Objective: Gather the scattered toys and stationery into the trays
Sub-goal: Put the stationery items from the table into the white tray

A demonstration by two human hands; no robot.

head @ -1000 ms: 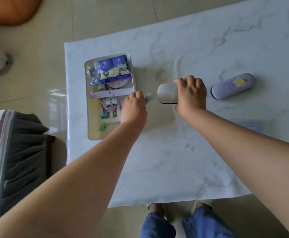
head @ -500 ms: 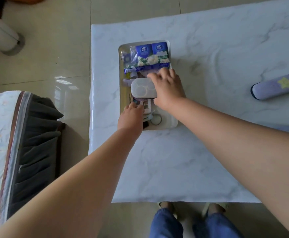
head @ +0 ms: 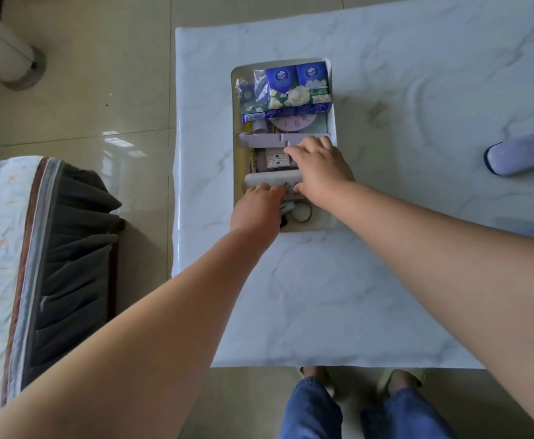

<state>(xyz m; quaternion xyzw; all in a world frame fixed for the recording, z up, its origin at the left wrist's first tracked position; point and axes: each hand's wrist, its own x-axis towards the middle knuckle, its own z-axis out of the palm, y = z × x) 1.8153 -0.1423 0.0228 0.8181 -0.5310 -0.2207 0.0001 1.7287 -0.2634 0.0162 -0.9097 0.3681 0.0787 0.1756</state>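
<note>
The pale rounded case [head: 272,179] lies crosswise in the near compartment of the tray [head: 331,128], with the right hand [head: 319,166] spread over its right end, fingers fairly straight and pressing rather than gripping, and the left hand [head: 257,205] at its near edge; whether the left fingers pinch anything I cannot tell, since they are tucked under the knuckles. To finish this step well, the case should probably be pushed flat until it sits below the rim and does not ride on the cards beneath, then both hands lifted straight off so nothing is dragged out. The tray is split by a lilac divider [head: 284,139]. The far compartment holds blue tissue packs [head: 294,87], a crinkled clear wrapper beside them and a round pink clock face [head: 294,123] partly under the packs. The near compartment holds the case, some small boxes or cards [head: 273,158], and a metal ring [head: 302,213] by a mint-green piece. Well apart on the marble tabletop [head: 322,296], a lilac star-marked pencil case [head: 525,153] waits uncollected.
</note>
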